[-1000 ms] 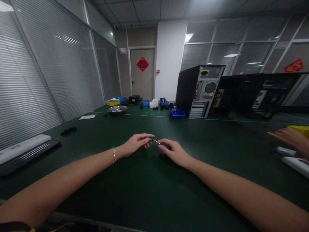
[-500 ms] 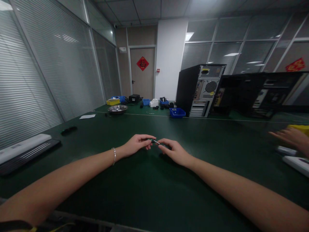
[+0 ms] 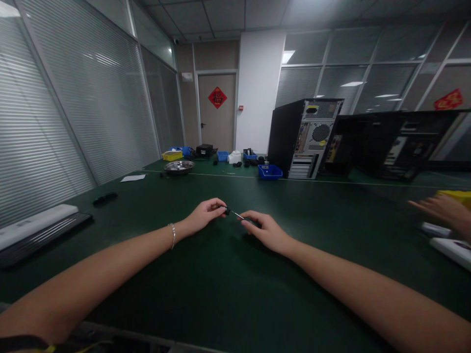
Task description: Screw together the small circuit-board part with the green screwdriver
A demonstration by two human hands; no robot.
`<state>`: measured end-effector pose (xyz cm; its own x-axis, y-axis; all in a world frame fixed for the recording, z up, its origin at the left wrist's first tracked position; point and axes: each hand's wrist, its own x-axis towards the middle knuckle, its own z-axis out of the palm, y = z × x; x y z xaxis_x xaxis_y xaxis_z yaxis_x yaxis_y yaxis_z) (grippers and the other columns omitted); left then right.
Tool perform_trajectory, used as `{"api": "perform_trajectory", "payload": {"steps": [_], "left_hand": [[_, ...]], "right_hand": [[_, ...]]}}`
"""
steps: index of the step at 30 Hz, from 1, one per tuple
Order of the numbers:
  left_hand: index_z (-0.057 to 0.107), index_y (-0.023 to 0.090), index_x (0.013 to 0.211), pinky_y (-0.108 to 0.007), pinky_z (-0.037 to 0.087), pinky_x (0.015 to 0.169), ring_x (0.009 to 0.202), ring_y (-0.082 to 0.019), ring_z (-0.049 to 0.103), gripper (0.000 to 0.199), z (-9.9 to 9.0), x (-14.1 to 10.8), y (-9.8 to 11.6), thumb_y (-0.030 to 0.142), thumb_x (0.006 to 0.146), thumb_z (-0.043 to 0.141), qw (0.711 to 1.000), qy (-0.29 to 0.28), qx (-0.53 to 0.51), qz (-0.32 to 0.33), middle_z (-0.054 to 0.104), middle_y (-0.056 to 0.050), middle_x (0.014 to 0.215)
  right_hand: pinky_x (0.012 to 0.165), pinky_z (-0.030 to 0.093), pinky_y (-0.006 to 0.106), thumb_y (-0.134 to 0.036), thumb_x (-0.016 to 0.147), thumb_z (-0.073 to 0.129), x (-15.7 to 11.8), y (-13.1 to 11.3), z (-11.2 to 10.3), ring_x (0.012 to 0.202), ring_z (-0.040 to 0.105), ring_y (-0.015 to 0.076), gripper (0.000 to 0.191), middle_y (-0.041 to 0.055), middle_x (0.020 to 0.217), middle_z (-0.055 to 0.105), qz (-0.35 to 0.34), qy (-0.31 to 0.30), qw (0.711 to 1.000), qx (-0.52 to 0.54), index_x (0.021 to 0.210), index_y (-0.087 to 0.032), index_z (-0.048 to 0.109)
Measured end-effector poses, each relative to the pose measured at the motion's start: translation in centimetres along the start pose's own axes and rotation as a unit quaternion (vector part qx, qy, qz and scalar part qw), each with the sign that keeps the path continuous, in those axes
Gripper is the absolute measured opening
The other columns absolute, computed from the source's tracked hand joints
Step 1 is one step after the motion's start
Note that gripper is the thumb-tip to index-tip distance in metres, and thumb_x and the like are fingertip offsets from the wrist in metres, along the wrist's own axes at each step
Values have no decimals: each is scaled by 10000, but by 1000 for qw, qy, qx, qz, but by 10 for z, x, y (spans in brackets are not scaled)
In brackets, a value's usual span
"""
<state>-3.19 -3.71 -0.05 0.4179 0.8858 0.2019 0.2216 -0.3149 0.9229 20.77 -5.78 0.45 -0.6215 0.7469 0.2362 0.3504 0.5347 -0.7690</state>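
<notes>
The small tool (image 3: 233,213) between the left hand (image 3: 203,215) and right hand (image 3: 267,230) is too small to identify; its handle end is hidden by the left fingers (image 3: 220,205). A co-worker's hand (image 3: 447,213) is blurred and cut off by the right edge. The yellow object (image 3: 458,195) and white devices (image 3: 451,247) beside it are likewise cut off.

i see a dark green worktop (image 3: 228,284), a black computer case (image 3: 287,137) with a silver back panel, blue bins (image 3: 270,171), a yellow tray (image 3: 172,156), a red door ornament (image 3: 217,97), and a silver bracelet (image 3: 172,235) on my left wrist.
</notes>
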Motion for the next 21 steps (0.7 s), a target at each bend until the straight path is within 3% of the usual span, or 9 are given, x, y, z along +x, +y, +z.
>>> {"api": "perform_trajectory", "payload": {"steps": [4, 9, 15, 21], "left_hand": [[605, 172, 940, -307, 410, 762, 836, -181, 543, 270, -3, -2, 4, 399, 856, 486, 992, -58, 109, 17, 592, -25, 883], [628, 210, 932, -322, 358, 810, 910, -206, 491, 302, 3, -7, 11, 434, 880, 433, 954, -122, 265, 64, 588, -34, 919], [503, 248, 1185, -334, 359, 800, 938, -222, 463, 399, 8, -10, 6, 471, 857, 462, 945, -87, 307, 74, 536, -61, 1027], [521, 232, 1121, -328, 370, 767, 927, -232, 453, 491, 10, -12, 8, 565, 761, 545, 950, -77, 298, 60, 502, -66, 1036]], "right_hand": [[656, 445, 265, -353, 915, 457, 0, -3, 0, 731, 575, 153, 291, 35, 925, 622, -3, 9, 1000, -8, 1132, -198, 573], [637, 432, 259, -347, 913, 464, 0, -4, 1, 693, 559, 149, 282, 18, 818, 608, -14, 16, 1000, -18, 1113, -189, 586], [629, 428, 249, -343, 916, 463, 1, -2, 2, 696, 555, 144, 274, 16, 815, 602, -21, 15, 1000, -15, 1115, -195, 581], [643, 439, 252, -317, 917, 459, 1, -3, 1, 715, 567, 144, 262, 19, 846, 617, -18, 21, 999, -18, 1118, -196, 574]]}}
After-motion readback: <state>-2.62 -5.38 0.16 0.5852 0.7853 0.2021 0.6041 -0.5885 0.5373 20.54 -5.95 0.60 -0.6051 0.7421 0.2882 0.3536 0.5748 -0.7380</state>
